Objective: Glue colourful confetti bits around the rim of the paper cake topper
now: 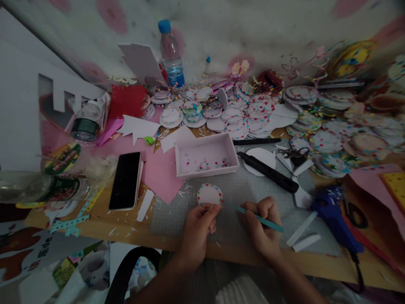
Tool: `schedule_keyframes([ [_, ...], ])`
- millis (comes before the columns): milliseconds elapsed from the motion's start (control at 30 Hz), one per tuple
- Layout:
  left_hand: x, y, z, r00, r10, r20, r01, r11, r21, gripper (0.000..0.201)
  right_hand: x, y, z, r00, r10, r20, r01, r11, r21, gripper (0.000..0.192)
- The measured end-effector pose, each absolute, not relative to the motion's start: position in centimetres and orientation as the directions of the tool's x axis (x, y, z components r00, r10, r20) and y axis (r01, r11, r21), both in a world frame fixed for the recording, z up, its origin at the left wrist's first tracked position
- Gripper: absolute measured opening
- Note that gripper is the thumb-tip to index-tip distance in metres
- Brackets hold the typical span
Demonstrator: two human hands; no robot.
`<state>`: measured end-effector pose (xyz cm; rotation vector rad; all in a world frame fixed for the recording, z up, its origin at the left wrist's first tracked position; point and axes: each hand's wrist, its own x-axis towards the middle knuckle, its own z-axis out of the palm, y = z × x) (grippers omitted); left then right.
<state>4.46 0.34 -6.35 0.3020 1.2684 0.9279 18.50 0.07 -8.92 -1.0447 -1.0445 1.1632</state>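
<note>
Between the thumb and fingers of my left hand (196, 232) is the near edge of a small round white paper disc (210, 194), with red and other coloured bits around its rim. My right hand (265, 230) grips slim teal tweezers (268, 223), their thin tip pointing left towards the disc and close to its right edge. Just beyond the disc, a shallow white box (207, 172) holds small red and pale confetti pieces. A grey cutting mat (177, 219) lies under both hands.
A black box cutter (268, 171) lies on a white disc, with a black pen (257, 141) behind. At right is a blue glue gun (338, 219); at left, a phone (125, 180). Decorated discs (234, 114) pile up at the back beside a water bottle (172, 59). Paper scraps lie around.
</note>
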Motion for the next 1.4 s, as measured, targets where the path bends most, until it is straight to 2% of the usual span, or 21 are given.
schedule_keyframes([
  [467, 4.39, 0.37, -6.24, 0.022, 0.738, -0.674, -0.409, 0.622, 0.668, 0.036, 18.59, 0.03, -9.02, 0.090, 0.990, 0.105, -0.162, 0.119, -0.980, 0.026],
  [833, 4.31, 0.41, -6.32, 0.025, 0.726, -0.687, -0.412, 0.634, 0.655, 0.035, 18.70, 0.16, -8.91, 0.119, 0.992, 0.052, -0.171, 0.072, -0.983, 0.027],
  [1100, 4.33, 0.40, -6.15, 0.033, 0.729, -0.684, -0.415, 0.632, 0.654, 0.035, 18.58, 0.30, -8.85, 0.106, 0.988, 0.110, -0.174, 0.127, -0.977, 0.026],
  [1400, 4.23, 0.27, -6.35, 0.035, 0.723, -0.690, -0.431, 0.633, 0.643, 0.032, 18.81, 0.15, -9.11, 0.105, 0.994, 0.037, -0.226, 0.060, -0.972, 0.026],
])
